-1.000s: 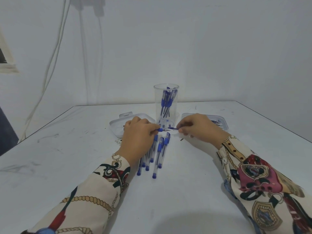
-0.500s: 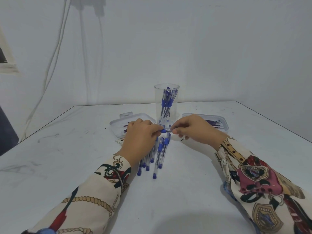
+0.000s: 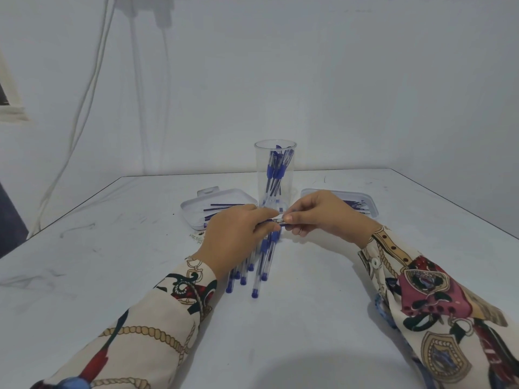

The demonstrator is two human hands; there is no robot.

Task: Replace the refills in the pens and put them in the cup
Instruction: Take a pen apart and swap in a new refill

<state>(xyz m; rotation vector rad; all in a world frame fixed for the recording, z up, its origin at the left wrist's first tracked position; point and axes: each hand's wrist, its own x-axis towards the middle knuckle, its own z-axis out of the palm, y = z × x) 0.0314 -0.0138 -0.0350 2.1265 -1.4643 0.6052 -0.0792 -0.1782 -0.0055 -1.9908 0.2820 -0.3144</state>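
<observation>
Pens (image 3: 259, 261) are lying in a small bundle on the white table (image 3: 309, 318), just in front of the clear cup (image 3: 275, 175), with their blue end plugs pointing toward the person. One more pen (image 3: 276, 221) is being held above this bundle, in front of the cup, and both hands are meeting on it. The left hand (image 3: 236, 237) is curling its fingers around the left part of this pen, with the thumb pressing on top, so the hand is closed on it. The right hand (image 3: 325, 217) is pinching the right end between thumb and forefinger, while its other fingers are bending loosely underneath. Most of the held pen is being covered by the fingers, so only a short dark piece is showing between the hands, and I cannot tell if the refill is in or out. The cup is standing upright and is holding several pens with blue grips. A shallow white tray (image 3: 193, 217) is lying to the left of the cup with some thin refills in it, partly hidden behind the left hand. Another tray (image 3: 370, 206) is lying to the right of the cup, mostly covered by the right hand.
</observation>
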